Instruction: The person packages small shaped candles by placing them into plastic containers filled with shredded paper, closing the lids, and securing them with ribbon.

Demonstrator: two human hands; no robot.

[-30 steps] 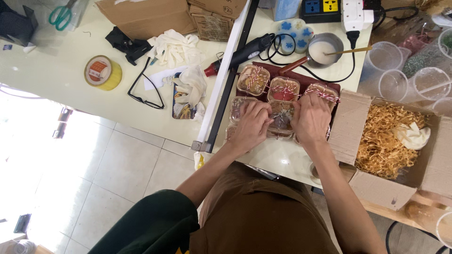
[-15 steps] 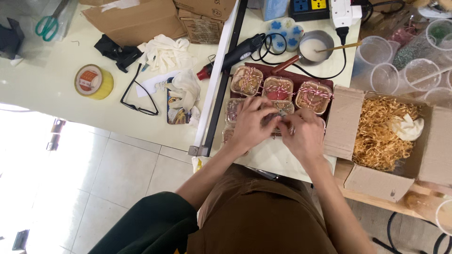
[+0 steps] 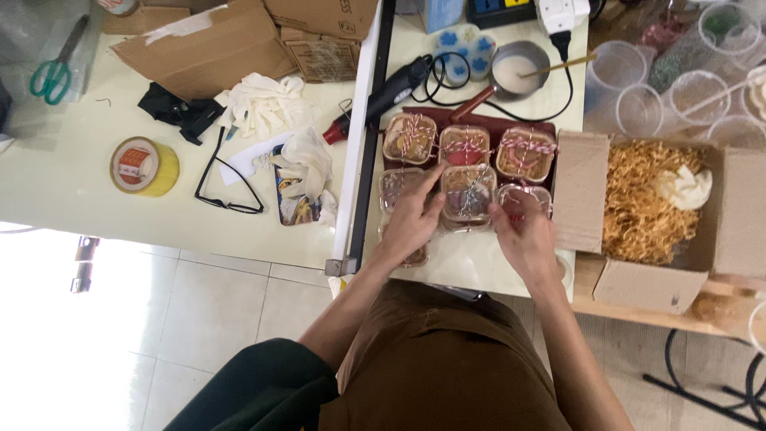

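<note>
- I found the middle container [image 3: 469,194] to be a small clear plastic tub with dark reddish-brown contents under a see-through lid, crossed by thin twine. It sat in the front row on the dark red tray [image 3: 479,121], near the table's front edge.
- The left hand [image 3: 411,219] lay over the tub's left side, fingers narrowly spread, fingertips on its rim and twine.
- The right hand [image 3: 523,238] was just beside the tub's right side, fingers curled narrow; I could not tell whether they pinched the twine.
- I counted three tied tubs in the back row, each with red-and-white string: the left one [image 3: 408,137], the centre one [image 3: 464,144] and the right one [image 3: 525,153].
- The front row showed three tubs; the left-hand tub [image 3: 394,186] and right-hand tub [image 3: 527,197] were partly covered by the hands.
- One cardboard box [image 3: 581,191] of shredded paper filling [image 3: 638,199] stood just right of the tray.
- A possible further tub beneath the left wrist was too hidden to confirm.
</note>
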